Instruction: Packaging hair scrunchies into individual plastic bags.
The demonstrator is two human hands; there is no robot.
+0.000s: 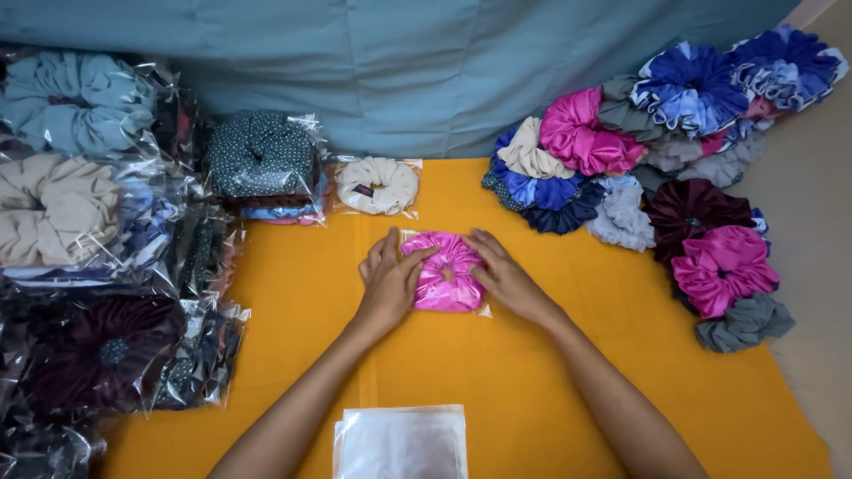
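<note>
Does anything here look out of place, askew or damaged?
Nothing stands out. Both hands press flat on a bagged pink scrunchie on the orange cloth; a bagged cream scrunchie lies behind it.

2 bare forearms, seemingly sleeveless

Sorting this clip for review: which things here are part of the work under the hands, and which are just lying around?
In hand:
left hand
right hand
pink scrunchie in its clear bag, pressed flat by both hands
stack of empty clear bags

Lying about:
bagged white scrunchie
bagged scrunchie piles
loose scrunchie heap
orange cloth
</note>
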